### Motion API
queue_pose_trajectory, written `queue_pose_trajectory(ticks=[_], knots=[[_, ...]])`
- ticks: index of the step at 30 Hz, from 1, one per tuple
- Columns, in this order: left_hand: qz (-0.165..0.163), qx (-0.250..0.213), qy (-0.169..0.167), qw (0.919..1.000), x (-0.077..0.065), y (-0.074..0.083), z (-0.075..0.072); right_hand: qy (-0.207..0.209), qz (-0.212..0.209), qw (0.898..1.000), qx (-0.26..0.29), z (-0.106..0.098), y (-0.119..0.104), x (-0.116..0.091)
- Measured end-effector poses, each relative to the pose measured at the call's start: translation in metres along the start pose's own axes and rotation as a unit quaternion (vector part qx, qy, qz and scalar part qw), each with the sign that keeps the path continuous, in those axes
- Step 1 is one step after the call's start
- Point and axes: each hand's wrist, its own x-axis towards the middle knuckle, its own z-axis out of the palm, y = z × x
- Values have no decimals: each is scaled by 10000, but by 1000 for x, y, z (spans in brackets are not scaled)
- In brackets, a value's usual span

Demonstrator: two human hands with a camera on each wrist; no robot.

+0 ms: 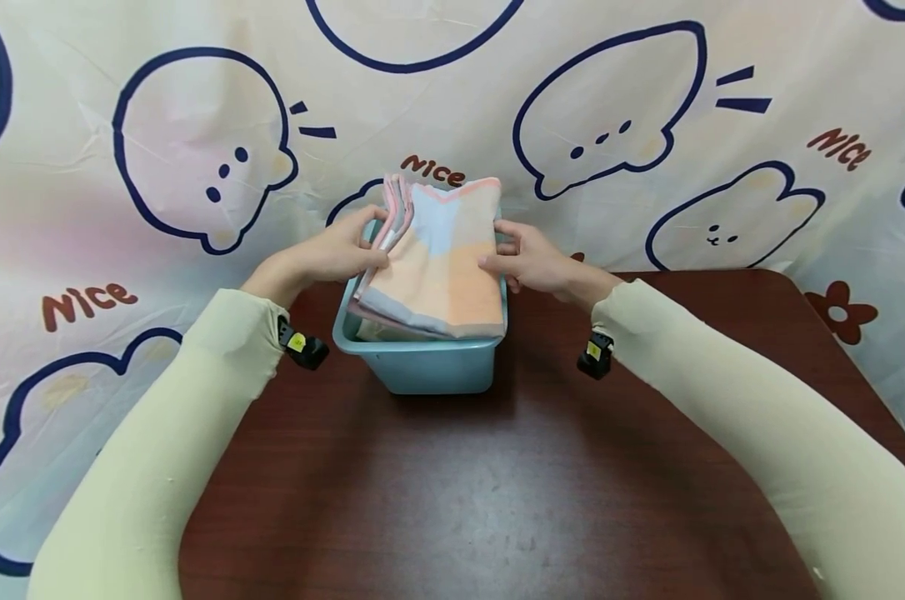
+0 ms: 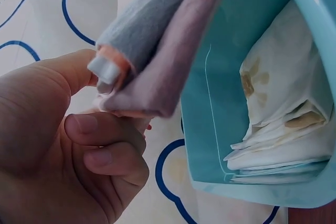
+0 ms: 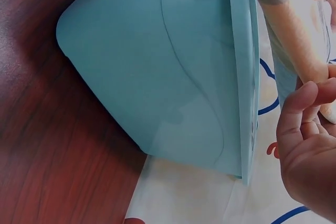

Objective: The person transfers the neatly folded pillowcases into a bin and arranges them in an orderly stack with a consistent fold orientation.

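A folded cloth [image 1: 441,267] in pastel blue, peach and cream checks, with a grey and pink border, is held up over the blue plastic bin [image 1: 439,367]. Its left edge is pinched between the thumb and fingers of my left hand [image 1: 335,250]. My right hand [image 1: 531,257] pinches the opposite edge. The left wrist view shows the cloth's thick folded layers [image 2: 157,51] above the bin's rim. Inside the bin lie white folded cloths [image 2: 289,87] with brown marks, mostly hidden from the head view by the checked cloth.
The bin stands on a dark brown table [image 1: 452,483], near its back edge. Behind it hangs a pale sheet [image 1: 422,108] printed with blue cartoon outlines and the word "Nice". Each wrist wears a small black camera [image 1: 302,344].
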Motion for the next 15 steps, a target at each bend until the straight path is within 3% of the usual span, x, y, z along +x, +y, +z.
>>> queue_pose_trajectory(ticks=[15], knots=[[-122, 493, 139, 9986, 3, 1, -9, 21, 85, 10000, 11, 8, 1, 10]])
